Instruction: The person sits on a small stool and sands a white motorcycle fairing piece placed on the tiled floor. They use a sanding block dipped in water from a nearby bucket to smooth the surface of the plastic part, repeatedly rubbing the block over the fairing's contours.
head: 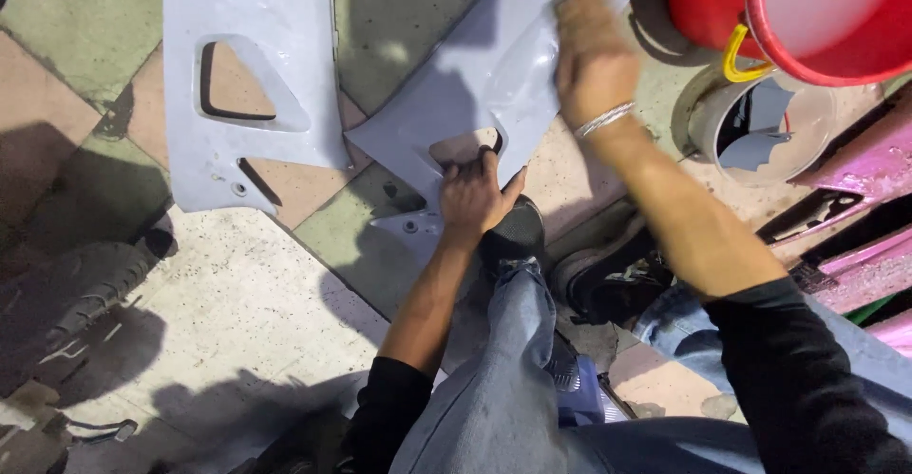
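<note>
Head view: the work in hand looks like rubbing down or wiping the surface of a pale grey-blue fairing panel that lies on the tiled floor, just beyond the person's feet and a little right of centre.

The left hand steadies the panel: its grip is closed on the near edge of the panel's cut-out, fingers hooked through the opening, knuckles up, forearm running straight back toward the body. The right hand lies palm-down on the panel's far, upper part, fingers spread and pressed flat. Whether a cloth or abrasive sheet sits under the palm is hidden, so I cannot tell if that grip holds anything. A metal bracelet rings the wrist, and the arm is stretched forward and to the right.

As a judgement, the next stroke calls for even pressure from the flat hand while the hooked hand keeps the panel from sliding on the tiles.

A second, similar panel lies to the left, apart from the first. A red bucket stands far right, with pink parts beside it.
</note>
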